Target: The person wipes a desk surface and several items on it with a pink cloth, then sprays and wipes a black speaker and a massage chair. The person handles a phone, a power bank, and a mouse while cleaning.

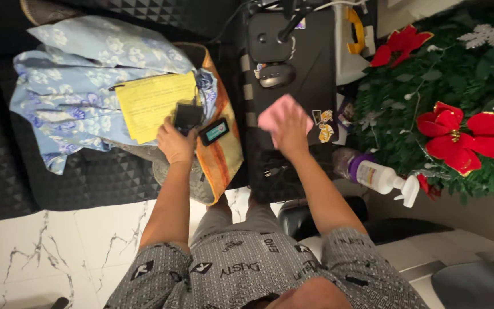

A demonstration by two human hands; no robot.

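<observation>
Greenery (pixel 464 74) with red fabric flowers fills the space to the right of the closed black laptop (pixel 310 74), crowding that edge. Left of the laptop, blue floral cloth (pixel 70 86) lies heaped on a dark cushion, with a yellow paper sheet (pixel 150 103) on top. Below the laptop, pale marble floor (pixel 58 246) lies open. A white spray bottle (pixel 381 177) lies near the laptop's lower right corner. A black mouse (pixel 277 74) sits on the lid. The right hand (pixel 290 131) presses a pink cloth (pixel 278 114) flat against the lid, fingers spread over it. The left hand (pixel 175 143), left of the laptop, grips a small black device (pixel 188 116); a second small black gadget (pixel 214 131) lies just beside it.
</observation>
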